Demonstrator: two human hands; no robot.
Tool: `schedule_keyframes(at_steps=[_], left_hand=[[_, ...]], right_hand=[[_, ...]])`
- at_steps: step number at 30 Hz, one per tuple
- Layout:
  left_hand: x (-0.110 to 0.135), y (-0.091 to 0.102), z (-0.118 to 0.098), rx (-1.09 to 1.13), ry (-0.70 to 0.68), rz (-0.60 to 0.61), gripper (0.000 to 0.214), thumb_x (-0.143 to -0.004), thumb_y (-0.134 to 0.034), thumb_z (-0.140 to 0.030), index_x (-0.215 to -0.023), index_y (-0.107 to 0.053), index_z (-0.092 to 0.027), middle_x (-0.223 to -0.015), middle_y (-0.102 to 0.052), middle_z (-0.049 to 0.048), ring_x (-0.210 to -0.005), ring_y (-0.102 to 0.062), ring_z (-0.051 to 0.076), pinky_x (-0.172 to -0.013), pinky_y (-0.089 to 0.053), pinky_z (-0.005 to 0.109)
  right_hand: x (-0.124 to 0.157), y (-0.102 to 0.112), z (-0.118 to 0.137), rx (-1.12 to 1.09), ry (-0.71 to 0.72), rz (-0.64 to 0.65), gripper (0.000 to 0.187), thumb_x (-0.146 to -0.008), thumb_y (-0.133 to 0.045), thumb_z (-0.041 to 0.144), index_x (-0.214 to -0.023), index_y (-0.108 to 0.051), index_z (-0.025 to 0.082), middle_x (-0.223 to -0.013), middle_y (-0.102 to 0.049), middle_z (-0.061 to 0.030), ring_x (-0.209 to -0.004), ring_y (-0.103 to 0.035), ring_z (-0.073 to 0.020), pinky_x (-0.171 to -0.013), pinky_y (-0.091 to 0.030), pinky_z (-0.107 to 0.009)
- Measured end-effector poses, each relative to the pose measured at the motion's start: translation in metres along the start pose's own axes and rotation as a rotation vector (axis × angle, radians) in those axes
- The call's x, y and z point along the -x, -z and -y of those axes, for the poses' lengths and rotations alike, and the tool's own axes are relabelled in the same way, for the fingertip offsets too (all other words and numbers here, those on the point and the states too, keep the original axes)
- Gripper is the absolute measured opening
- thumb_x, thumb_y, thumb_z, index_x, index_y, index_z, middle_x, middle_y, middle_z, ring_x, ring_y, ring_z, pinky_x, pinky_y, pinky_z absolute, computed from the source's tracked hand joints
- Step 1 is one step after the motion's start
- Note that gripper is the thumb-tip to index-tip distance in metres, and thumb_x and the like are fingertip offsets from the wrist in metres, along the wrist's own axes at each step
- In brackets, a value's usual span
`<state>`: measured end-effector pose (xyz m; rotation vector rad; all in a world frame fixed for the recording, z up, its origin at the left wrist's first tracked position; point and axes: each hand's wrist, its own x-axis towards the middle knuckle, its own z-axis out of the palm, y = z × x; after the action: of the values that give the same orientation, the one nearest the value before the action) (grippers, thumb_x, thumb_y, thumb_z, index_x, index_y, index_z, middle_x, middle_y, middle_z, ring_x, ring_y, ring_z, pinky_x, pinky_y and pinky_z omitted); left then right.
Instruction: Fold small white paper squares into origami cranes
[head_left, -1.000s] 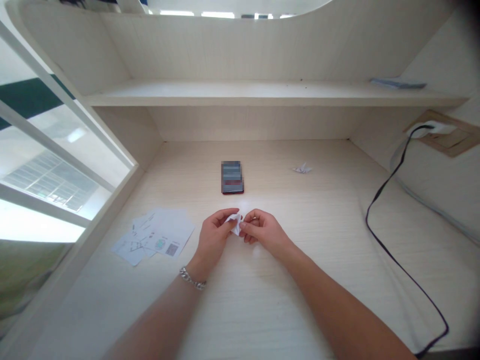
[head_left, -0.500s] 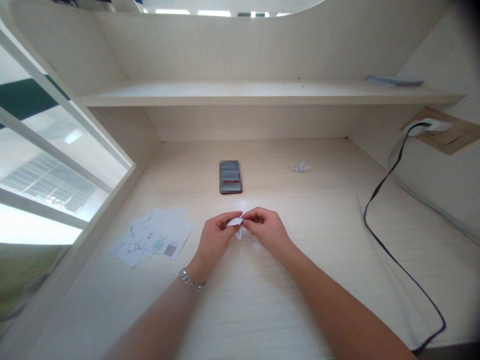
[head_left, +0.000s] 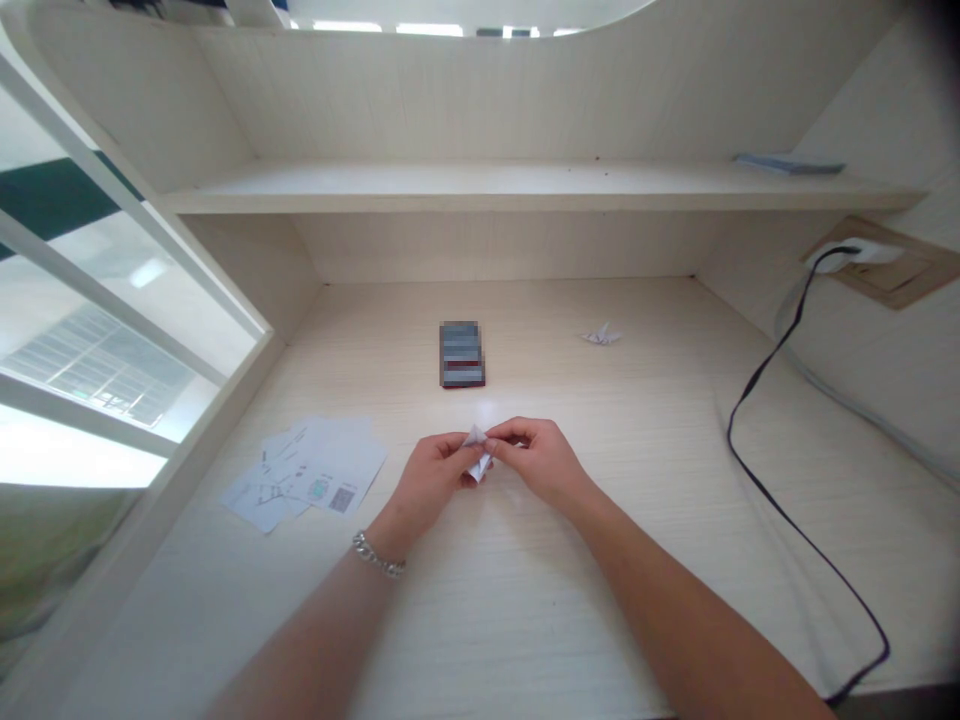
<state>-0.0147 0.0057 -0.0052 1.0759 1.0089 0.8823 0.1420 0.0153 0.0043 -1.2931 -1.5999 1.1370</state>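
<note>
L hand (head_left: pixel 429 480) & R hand (head_left: pixel 546 462) are meeting mid-scene over the tabletop (head_left: pixel 480 610), each grip pinching the same small folded white paper (head_left: pixel 478 463) b/w thumb & fingers; dark pixelated rectangle (head_left: pixel 462 354) is lying on their far side, spiky paper pc (head_left: pixel 601 336) is sitting far R, overlapping printed sheets (head_left: pixel 319 470) are resting L, black cable (head_left: pixel 754 382) is running along R side

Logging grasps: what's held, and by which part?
A small folded paper, its left side pinched by the left hand, its right side by the right hand.
</note>
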Motion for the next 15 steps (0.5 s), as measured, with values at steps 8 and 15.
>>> schedule_keyframes(at_steps=[8,15], left_hand=[[-0.0010,-0.0005,0.0005,-0.062,0.015,-0.021,0.026,-0.073,-0.060,-0.037,-0.075,-0.066,-0.012,-0.069,-0.060,0.0041,-0.060,-0.050,0.012,-0.052,-0.037,0.021],[0.0007,-0.0029,-0.0016,-0.070,0.005,-0.025,0.027,-0.072,-0.059,-0.039,-0.070,-0.066,-0.013,-0.062,-0.058,0.0021,-0.055,-0.048,0.011,-0.049,-0.035,0.021]], right_hand=[[-0.0001,-0.0003,-0.0051,-0.090,-0.042,0.020,0.019,-0.071,-0.063,0.023,-0.089,-0.067,0.017,-0.081,-0.070,-0.0056,-0.073,-0.065,-0.0182,-0.068,-0.051,-0.030],[0.0037,-0.0008,0.0027,0.017,0.071,-0.011,0.018,-0.073,-0.060,0.023,-0.089,-0.068,0.019,-0.086,-0.068,-0.0055,-0.076,-0.063,-0.0173,-0.066,-0.051,-0.028]])
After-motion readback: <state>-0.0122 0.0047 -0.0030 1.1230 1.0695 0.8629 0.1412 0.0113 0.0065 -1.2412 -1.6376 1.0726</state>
